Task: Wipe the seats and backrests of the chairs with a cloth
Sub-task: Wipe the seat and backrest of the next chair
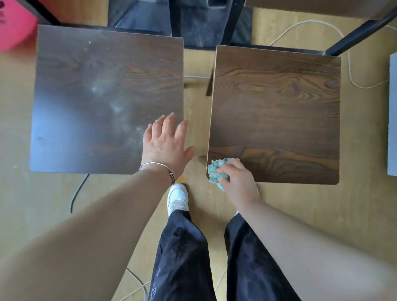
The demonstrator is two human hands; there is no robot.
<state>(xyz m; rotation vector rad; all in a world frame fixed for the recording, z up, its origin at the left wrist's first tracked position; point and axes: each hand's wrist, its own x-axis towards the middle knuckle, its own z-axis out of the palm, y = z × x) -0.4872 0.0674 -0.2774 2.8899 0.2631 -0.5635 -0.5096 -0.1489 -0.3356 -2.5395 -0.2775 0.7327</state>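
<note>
Hands apart: right hand (238, 179) clutches green cloth (215, 173) on right seat (276, 109); left hand (165, 143) lies flat on dusty seat (95, 92).

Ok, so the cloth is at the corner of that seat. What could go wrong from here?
1. The cloth, gripped by the right hand, hangs partly off the right seat; a stroke there may slip off the edge.
2. The left seat shows pale dusty smears, and the left hand resting on it could spread them.
3. A cord lies on the floor near the feet, a possible trip hazard.
</note>
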